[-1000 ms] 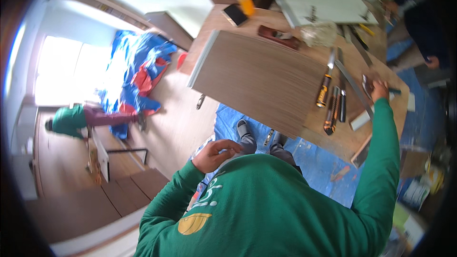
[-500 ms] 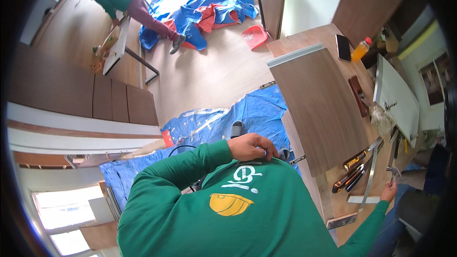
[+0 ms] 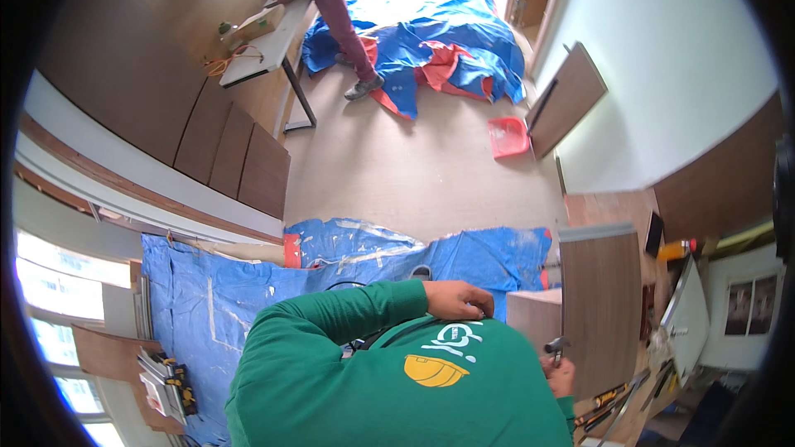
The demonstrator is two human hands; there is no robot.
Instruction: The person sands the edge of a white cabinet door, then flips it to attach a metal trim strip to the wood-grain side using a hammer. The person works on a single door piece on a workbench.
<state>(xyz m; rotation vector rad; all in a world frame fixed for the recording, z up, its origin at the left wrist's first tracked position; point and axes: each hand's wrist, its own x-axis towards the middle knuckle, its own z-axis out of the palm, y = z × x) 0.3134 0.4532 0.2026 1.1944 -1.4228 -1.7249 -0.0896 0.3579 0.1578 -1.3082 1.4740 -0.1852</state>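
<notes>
My right hand (image 3: 561,376) grips a claw hammer (image 3: 556,348), its metal head showing above the fist. It is beside the near left part of a wood-grain panel (image 3: 598,306), which lies on a workbench. My left hand (image 3: 458,300) is held at my chest with its fingers curled in. Whatever those fingers hold, if anything, is hidden behind the hand and my green sweatshirt. Yellow-and-black hand tools (image 3: 609,397) lie on the bench near the panel's near end, to the right of my right hand.
A blue tarp (image 3: 240,298) covers the floor around me. A red dustpan (image 3: 508,137) sits ahead by a leaning board (image 3: 571,99). At far left a co-worker (image 3: 335,12) bends over a white table (image 3: 269,50). An orange bottle (image 3: 675,250) and a phone (image 3: 654,233) are on the bench.
My right hand has brought the hammer leftward from the bench's near right side to beside the panel. My view has turned to the right-hand bench less. My left hand stays at my chest.
</notes>
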